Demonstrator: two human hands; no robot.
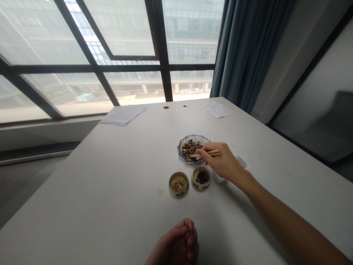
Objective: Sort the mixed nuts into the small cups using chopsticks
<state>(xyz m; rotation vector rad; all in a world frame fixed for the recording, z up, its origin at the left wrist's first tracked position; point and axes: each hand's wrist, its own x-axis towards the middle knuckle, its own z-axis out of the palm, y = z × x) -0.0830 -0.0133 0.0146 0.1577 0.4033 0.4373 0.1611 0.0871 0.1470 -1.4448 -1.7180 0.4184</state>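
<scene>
Head view: wooden chopsticks are gripped in the right hand, tips angled left into seeds in a glass dish, any pinched seed unclear.

ceramic bowls beside hand, glass dish ahead

Right hand pinching wooden chopsticks, tips over a cut-glass dish of mixed seeds and nuts on a white table. Two small ceramic bowls just nearer: peanuts in one, dark seeds in the other. Left hand curled in the foreground, well apart from both bowls.
</scene>
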